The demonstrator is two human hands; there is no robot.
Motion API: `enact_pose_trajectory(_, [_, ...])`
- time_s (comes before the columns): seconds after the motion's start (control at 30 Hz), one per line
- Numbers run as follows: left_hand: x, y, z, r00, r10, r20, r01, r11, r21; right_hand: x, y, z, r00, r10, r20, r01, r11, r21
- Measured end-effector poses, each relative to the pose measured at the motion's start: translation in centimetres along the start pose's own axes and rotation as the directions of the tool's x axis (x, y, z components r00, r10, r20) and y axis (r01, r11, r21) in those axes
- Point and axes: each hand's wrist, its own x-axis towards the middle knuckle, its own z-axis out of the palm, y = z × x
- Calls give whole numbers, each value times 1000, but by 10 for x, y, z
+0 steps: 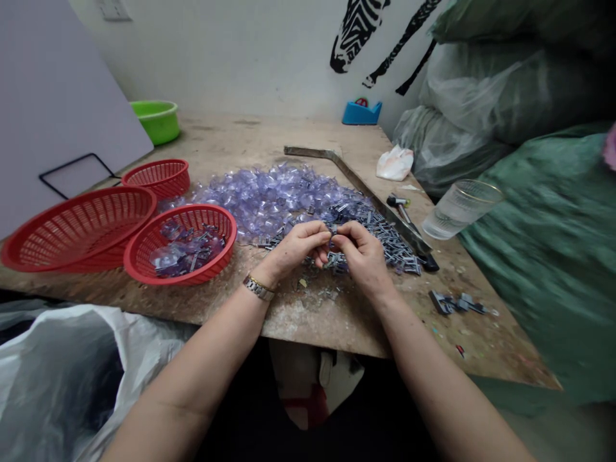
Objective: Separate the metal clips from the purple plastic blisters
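**One part point(332, 237), pinched from both sides**

Left hand point(297, 248) and right hand point(362, 255): fingertips clamped on it, neither nearer. Sits directly between them; long axis too small to call. Grey clips point(403, 258) just beyond, spreading right; purple pieces point(260, 200) farther off, to the left.

Workshop: scuffed worktable point(317, 317), heaped plastic parts point(269, 199), stacked bulging sacks point(486, 83).

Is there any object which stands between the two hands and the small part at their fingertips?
Nothing visible stands in the way: the left hand and right hand both meet at the small part, which is partly hidden. The grey pieces lie beyond.
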Motion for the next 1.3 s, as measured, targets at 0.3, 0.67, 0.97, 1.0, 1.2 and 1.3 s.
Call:
enact_pose_trajectory(0.3, [6,-7,1,997,43,-59,-42,999,17,0,7,-1,979,-168,-114,143,969,-201])
enact_pose_trajectory(0.67, [6,-3,1,994,20,-107,-7,993,121,1,1,-4,987,-148,-57,124,944,-304])
enact_pose_trajectory(0.97, [5,-3,0,997,49,-67,-32,970,240,0,0,-5,969,-244,-30,213,895,-393])
enact_pose_trajectory(1.0, [5,-2,0,996,55,-64,-37,967,251,0,0,-5,968,-247,-29,217,895,-391])
enact_pose_trajectory(1.2, [4,0,2,994,79,-81,-55,963,262,1,2,-4,977,-202,-72,168,928,-334])
enact_pose_trajectory(1.3, [3,1,2,993,91,-68,-72,967,243,1,3,-5,979,-182,-95,151,952,-267])
